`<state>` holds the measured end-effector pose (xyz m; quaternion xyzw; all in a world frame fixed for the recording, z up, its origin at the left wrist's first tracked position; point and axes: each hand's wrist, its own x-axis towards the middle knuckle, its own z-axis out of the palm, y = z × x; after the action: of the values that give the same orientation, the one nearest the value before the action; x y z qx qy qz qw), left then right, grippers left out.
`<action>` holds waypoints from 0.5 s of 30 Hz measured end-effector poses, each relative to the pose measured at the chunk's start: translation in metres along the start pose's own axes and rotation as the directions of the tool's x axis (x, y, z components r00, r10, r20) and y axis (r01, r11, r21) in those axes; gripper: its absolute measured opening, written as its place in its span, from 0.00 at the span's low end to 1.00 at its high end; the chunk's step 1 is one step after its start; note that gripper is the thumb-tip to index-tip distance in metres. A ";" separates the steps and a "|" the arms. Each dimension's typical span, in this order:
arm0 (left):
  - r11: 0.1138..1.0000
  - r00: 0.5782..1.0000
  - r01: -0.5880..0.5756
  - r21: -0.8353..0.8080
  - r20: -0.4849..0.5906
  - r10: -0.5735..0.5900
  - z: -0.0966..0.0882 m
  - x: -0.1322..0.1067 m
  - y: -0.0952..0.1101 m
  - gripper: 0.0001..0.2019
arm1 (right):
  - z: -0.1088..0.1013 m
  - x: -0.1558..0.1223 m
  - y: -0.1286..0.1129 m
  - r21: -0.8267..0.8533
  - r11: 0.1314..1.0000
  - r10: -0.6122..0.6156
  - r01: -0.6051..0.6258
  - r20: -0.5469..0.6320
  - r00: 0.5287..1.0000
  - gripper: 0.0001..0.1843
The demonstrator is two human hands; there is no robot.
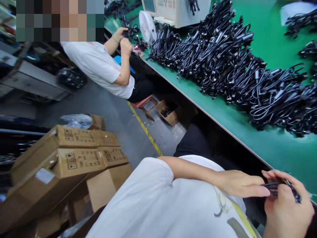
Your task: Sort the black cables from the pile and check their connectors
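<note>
A small coiled bundle of black cable point(273, 186) is held between my two hands near the bench's front edge. My left hand point(244, 184) reaches in from the left, its thumb and fingers closed on the near end of the bundle. My right hand point(288, 205) is wrapped round the other side, thumb pressed on the coil and fingers curled behind it. The hands nearly touch and partly hide the cable. Beyond them, a long heap of black cables point(223, 62) with light metal plugs lies on the green bench point(250, 132).
A co-worker in a white shirt point(99, 66) sits farther along the bench, hands on dark cables. A white fan point(147, 26) and a boxy machine point(178, 13) stand behind the heap. Cardboard cartons point(79, 162) are stacked at left. An open box point(169, 112) lies beneath the bench.
</note>
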<state>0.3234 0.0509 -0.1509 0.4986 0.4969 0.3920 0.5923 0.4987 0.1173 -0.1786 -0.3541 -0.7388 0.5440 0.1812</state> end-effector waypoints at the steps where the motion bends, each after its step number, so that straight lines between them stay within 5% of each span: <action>1: 0.996 1.000 0.011 -0.091 0.006 -0.010 -0.001 -0.005 -0.003 0.13 | 0.003 0.004 -0.010 0.076 0.997 0.006 0.008 -0.193 0.981 0.33; 3: 0.940 0.998 0.051 -0.337 0.060 -0.032 -0.002 -0.012 -0.007 0.15 | 0.011 0.016 -0.029 0.273 0.962 0.070 0.024 -0.330 0.941 0.16; 6: 0.743 0.987 0.134 -0.656 0.160 -0.037 -0.001 -0.022 -0.010 0.18 | 0.024 0.033 -0.050 0.486 0.874 0.132 0.006 -0.249 0.960 0.08; 9: 0.620 0.994 0.107 -0.777 0.103 -0.042 -0.002 -0.034 -0.007 0.25 | 0.037 0.046 -0.063 0.566 0.825 0.054 0.010 -0.096 0.994 0.16; 15: 0.634 0.982 -0.026 -0.773 -0.139 -0.129 -0.029 -0.043 0.012 0.30 | 0.049 0.082 -0.090 0.615 0.784 0.060 -0.080 0.053 0.997 0.35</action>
<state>0.2873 0.0178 -0.1313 0.1456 0.3475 0.5932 0.7114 0.3812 0.1290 -0.1207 -0.2945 -0.5097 0.7669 0.2554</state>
